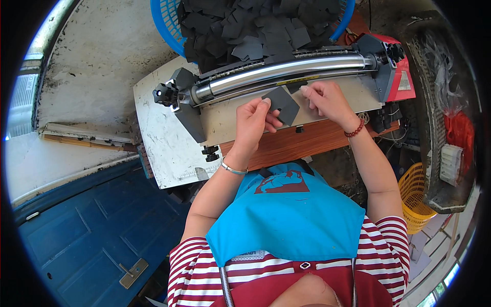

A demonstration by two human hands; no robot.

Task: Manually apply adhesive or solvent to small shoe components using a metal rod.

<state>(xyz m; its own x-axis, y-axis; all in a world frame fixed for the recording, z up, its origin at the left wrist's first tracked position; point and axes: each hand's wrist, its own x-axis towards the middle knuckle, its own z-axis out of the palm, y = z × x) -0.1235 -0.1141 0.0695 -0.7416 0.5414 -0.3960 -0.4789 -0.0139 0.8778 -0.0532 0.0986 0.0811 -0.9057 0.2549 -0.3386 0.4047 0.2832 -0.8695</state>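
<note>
The far rim of the blue basket (pixel 162 23) is cut off by the top edge of the view, and the heap of dark cut pieces (pixel 255 28) inside it hides its floor. The near edge of the roller machine (pixel 286 71) disappears behind both hands, and the narrow slot under its chrome roller is too shadowed to make out.

The left hand (pixel 253 123) is closed on the near left corner of a dark grey sheet piece (pixel 283 104), thumb on top, the other fingers curled beneath so that only their knuckles show. The right hand (pixel 327 100) pinches the same piece at its far right corner; its fingers (pixel 307 92) are pressed together just in front of the roller machine, with their tips hidden against the dark strip there.

The sheet piece is flat, matte and roughly square, turned diamond-wise, and lies just in front of the roller machine over the pale feed plate (pixel 230 120), between the two hands. Its far corner touches, or very nearly touches, the machine's front edge; which one cannot be told.

The wooden bench (pixel 307 143) shows in front of the machine, beneath the wrists. A yellow basket (pixel 414 197) stands well to the right of the machine, partly hidden by the right arm.
</note>
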